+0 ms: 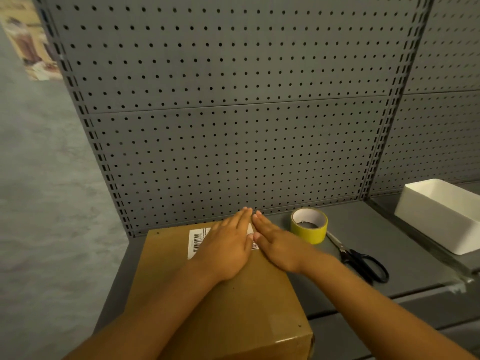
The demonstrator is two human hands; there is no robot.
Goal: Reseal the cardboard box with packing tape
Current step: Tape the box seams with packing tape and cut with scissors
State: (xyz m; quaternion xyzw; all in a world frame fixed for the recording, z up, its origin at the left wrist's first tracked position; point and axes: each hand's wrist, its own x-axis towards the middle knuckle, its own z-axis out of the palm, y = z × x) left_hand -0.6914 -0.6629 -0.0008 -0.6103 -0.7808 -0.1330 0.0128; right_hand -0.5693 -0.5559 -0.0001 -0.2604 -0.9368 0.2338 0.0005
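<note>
Resting on a grey metal shelf (350,255), the cardboard box (233,307) sits close to the viewer with its top closed and a white barcode label (197,241) near its far edge. Both hands lie flat on the top, fingers straight and together, holding nothing: the left hand (228,245) covers part of the label, and the right hand (278,245) lies just beside it, their fingertips almost meeting at the box's far edge. Just right of the box stands a roll of yellow packing tape (309,226), and black-handled scissors (361,261) lie beside it, nearer the viewer. Farther right sits a white plastic bin (441,216). A grey pegboard back panel (220,100) rises behind the shelf.
</note>
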